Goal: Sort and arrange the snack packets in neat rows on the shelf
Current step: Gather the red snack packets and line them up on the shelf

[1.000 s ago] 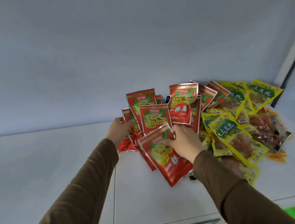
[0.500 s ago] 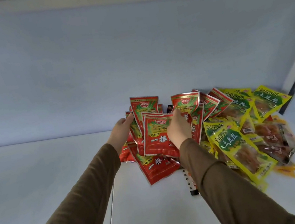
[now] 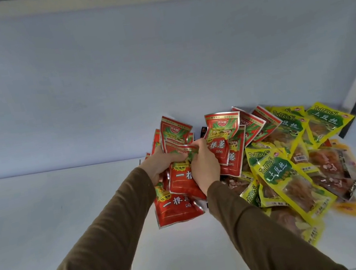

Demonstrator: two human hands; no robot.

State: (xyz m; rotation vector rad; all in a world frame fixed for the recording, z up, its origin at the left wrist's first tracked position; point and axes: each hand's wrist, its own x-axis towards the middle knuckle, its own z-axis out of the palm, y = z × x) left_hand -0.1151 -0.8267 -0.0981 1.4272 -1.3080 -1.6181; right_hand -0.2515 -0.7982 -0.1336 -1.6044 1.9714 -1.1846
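**Red packets gripped in both hands at the shelf**

A red packet [image 3: 181,179] sits above the white shelf [image 3: 46,227], at the left edge of the heap. The left hand [image 3: 162,164] and right hand [image 3: 205,168] grip it together, fingers curled round its top. More red packets [image 3: 223,132] lean behind. Yellow packets [image 3: 281,179] lie heaped just beside, to the right.

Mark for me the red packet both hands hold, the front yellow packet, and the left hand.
red packet [image 3: 181,182], head view, lower red face.
yellow packet [image 3: 279,172], head view, green label.
left hand [image 3: 162,164], head view, back of hand.
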